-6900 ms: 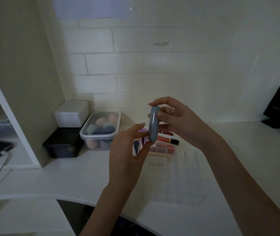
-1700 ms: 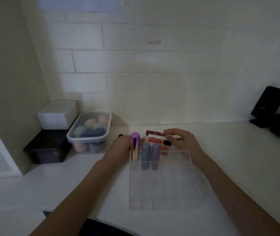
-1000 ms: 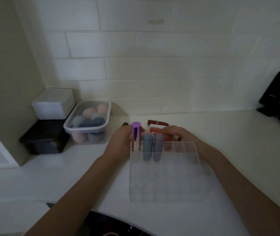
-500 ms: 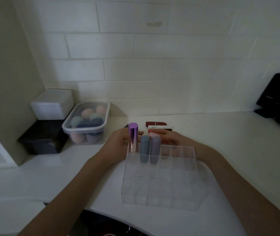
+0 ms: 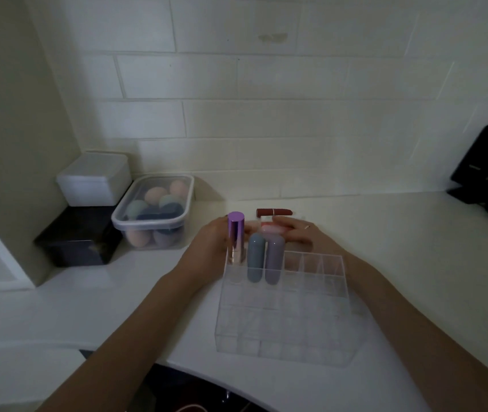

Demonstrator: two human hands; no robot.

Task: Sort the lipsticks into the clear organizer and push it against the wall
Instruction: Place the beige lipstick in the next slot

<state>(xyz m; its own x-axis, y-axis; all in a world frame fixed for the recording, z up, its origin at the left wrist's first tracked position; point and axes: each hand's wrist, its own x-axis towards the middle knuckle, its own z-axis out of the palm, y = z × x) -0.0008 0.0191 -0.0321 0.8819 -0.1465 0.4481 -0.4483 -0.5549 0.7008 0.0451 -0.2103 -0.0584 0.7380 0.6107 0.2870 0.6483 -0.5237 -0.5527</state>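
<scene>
A pale brick wall (image 5: 266,114) rises behind a dim white counter (image 5: 400,263), and the clear organizer (image 5: 284,310) sits on that counter near its front edge, well apart from the wall. To the left a lidded tub of sponges (image 5: 153,215) stands beside a white box (image 5: 94,179) stacked on a black one. Three lipsticks stand upright in the organizer's back row: a purple lipstick (image 5: 235,236), a grey-blue lipstick (image 5: 256,257) and a lilac lipstick (image 5: 275,258). Behind the organizer, a dark red lipstick (image 5: 274,212) lies flat on the counter. The left hand (image 5: 210,245) reaches in just behind the purple tube; whether its fingers curl round anything I cannot tell. The right hand (image 5: 293,233) seems to pinch a pinkish lipstick (image 5: 271,228) lying behind the back row, though the light is poor. Sorting looks under way, with loose tubes left. The next move calls for lifting that tube and turning it upright over a free cell. Against half a second ago, both hands sit in much the same place and the organizer has barely shifted.
</scene>
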